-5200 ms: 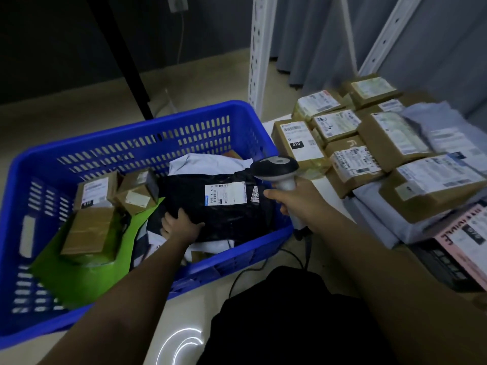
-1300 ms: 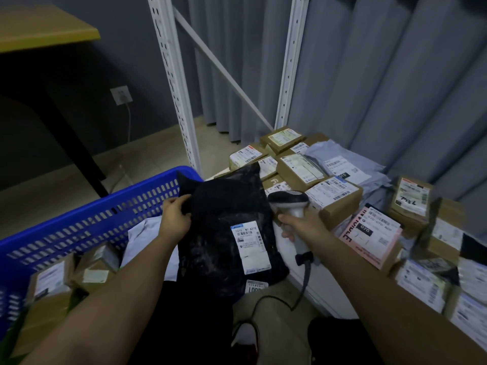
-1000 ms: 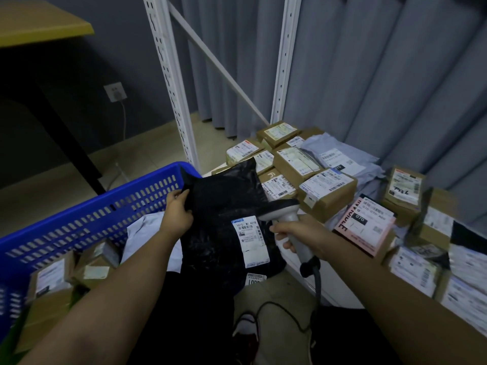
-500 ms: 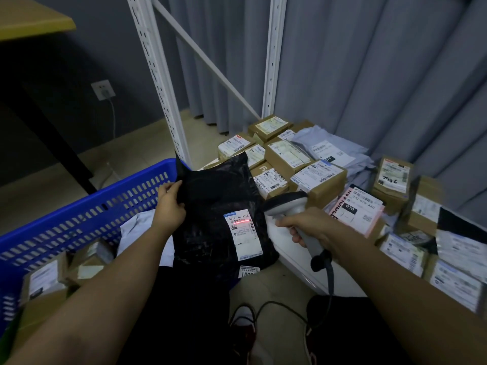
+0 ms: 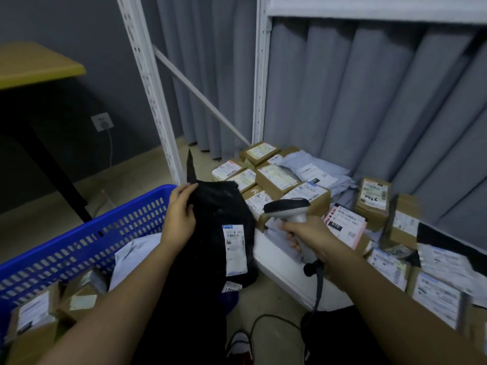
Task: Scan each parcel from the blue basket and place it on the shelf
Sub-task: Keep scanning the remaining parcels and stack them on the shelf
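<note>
**Black bag held up beside the scanner, over the basket's edge**

- Left hand [image 5: 180, 212]: fingers curled over the upper left edge of the black parcel bag [image 5: 220, 227], gripping it. Bag hangs upright between the basket and the shelf, one corner sticking up at 12 o'clock of the hand.
- White label [image 5: 235, 250] on the bag's right side, facing the camera; print blurred. A second small tag shows at the bag's lower end.
- Right hand [image 5: 307, 237]: wrapped round the handle of the scanner [image 5: 288, 210]. Scanner head sits at 3 o'clock of the bag, near it, pointing left toward it. Black cable [image 5: 317, 288] drops from the handle to the floor.
- Blue basket [image 5: 87, 241] at 9 o'clock of the bag; brown boxes and a pale bag lie inside.
- Shelf [image 5: 283, 272], low white board, at 3 o'clock: crowded with brown boxes [image 5: 276, 179], grey mailers and a pink-edged packet [image 5: 345, 227], all labelled.
- White shelf posts rise at 12 o'clock, grey curtain behind them. Yellow-topped table [image 5: 34, 65] at 10 o'clock, wall socket below it.
</note>
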Available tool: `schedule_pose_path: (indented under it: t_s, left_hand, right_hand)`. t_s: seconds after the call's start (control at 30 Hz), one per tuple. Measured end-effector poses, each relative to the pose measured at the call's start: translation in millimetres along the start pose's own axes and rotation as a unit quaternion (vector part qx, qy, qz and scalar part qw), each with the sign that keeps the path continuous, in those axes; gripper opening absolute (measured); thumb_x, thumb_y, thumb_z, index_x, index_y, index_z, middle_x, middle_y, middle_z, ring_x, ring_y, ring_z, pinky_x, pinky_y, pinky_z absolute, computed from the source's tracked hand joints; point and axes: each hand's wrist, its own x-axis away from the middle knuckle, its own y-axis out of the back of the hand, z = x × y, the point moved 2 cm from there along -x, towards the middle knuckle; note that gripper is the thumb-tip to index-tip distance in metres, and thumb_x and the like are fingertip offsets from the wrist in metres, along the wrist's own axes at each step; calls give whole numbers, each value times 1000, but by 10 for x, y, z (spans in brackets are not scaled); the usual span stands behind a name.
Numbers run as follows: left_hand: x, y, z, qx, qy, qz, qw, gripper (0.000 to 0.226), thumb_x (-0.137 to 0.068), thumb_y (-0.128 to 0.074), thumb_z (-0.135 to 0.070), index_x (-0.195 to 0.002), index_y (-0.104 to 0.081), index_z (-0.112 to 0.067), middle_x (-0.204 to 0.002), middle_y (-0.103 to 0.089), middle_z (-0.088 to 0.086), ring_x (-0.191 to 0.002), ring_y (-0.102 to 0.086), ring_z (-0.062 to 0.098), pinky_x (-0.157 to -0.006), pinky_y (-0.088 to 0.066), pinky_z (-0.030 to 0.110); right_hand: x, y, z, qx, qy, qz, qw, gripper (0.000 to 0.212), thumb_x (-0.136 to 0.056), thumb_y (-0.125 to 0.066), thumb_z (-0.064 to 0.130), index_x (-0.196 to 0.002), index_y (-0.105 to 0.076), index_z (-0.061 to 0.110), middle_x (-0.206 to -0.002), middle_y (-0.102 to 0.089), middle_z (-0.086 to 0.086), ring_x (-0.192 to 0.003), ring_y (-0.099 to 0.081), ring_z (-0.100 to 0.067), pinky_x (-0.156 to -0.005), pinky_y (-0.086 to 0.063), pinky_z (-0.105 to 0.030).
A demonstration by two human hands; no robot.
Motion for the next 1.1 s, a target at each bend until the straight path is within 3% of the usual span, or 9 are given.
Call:
schedule_pose_path:
  t_s: [0.17, 0.33, 0.4, 0.47, 0.53, 0.6, 0.83, 1.0, 1.1]
  left_hand:
    - [-37, -18, -902, 52, -154, 11, 987, 50, -87, -43, 16, -130, -54, -6, -135, -44, 0, -119, -36, -6, -100, -22, -2]
    - [-40, -129, -2007, 60, -303, 50, 950, 54, -83, -42, 19, -130, -54, -5, -133, -48, 6, -124, -40, 7, -106, -24, 7]
    - [17, -226, -2438, 60, -340, 70, 936, 54, -84, -42, 19, -130, -54, -6, -134, -48, 8, -124, -40, 8, -106, -24, 6]
    - [107, -362, -2843, 67, -369, 89, 923, 54, -84, -41, 19, -130, -55, -6, -135, -48, 8, -124, -39, 7, -105, -23, 3]
    - [201, -538, -3231, 82, -383, 102, 915, 54, -84, -42, 20, -129, -55, -6, -134, -48, 8, -124, -39, 9, -103, -22, 1]
    - [303, -757, -3622, 105, -400, 104, 905, 53, -83, -43, 20, -127, -57, -6, -132, -51, 8, -124, -43, 11, -102, -23, 1]
    - [760, -1814, -4816, 176, -423, 153, 875, 45, -86, -45, 16, -123, -60, -5, -125, -54, 11, -116, -44, 8, -99, -24, -1]
    - [950, -2639, -5299, 234, -329, 211, 890, 38, -94, -46, 5, -128, -55, -9, -124, -45, 5, -113, -44, 9, -91, -21, -9]
    - [945, -3051, -5438, 268, -272, 235, 894, 40, -97, -46, -2, -136, -47, -12, -124, -36, 1, -110, -39, 6, -90, -22, -4]
  right_hand:
    - [400, 540, 199, -38, 107, -131, 985, 15, -82, -74, 17, -85, -66, 5, -62, -63, -8, -47, -56, -14, -44, -45, -16]
    - [880, 1182, 142, -113, 161, -248, 949, 18, -83, -73, 19, -86, -65, 3, -63, -62, -12, -43, -56, -11, -47, -50, -22]
    - [1062, 1426, 75, -141, 169, -266, 938, 19, -82, -74, 19, -85, -66, 2, -60, -62, -11, -46, -57, -17, -55, -54, -32]
    - [1265, 1651, -20, -173, 174, -283, 927, 19, -82, -75, 18, -86, -64, 3, -63, -63, -11, -45, -57, -15, -51, -52, -26]
    - [1433, 1869, -188, -207, 179, -302, 913, 19, -83, -74, 17, -89, -63, 2, -69, -65, -12, -52, -59, -16, -47, -49, -18]
    - [1578, 2086, -391, -240, 178, -320, 899, 28, -81, -76, 21, -95, -66, 0, -78, -68, -15, -61, -61, -20, -55, -51, -21]
    - [1967, 2810, -999, -339, 172, -386, 841, 13, -83, -74, 14, -76, -65, 9, -65, -63, -13, -46, -56, -15, -56, -50, -30]
    - [2034, 3278, -1311, -395, 158, -410, 807, 8, -85, -72, 13, -87, -68, 6, -71, -64, -11, -53, -56, -17, -55, -51, -29]
    - [1972, 3488, -1404, -406, 152, -432, 791, 7, -84, -72, 11, -82, -68, 5, -64, -62, -9, -49, -55, -16, -50, -50, -26]
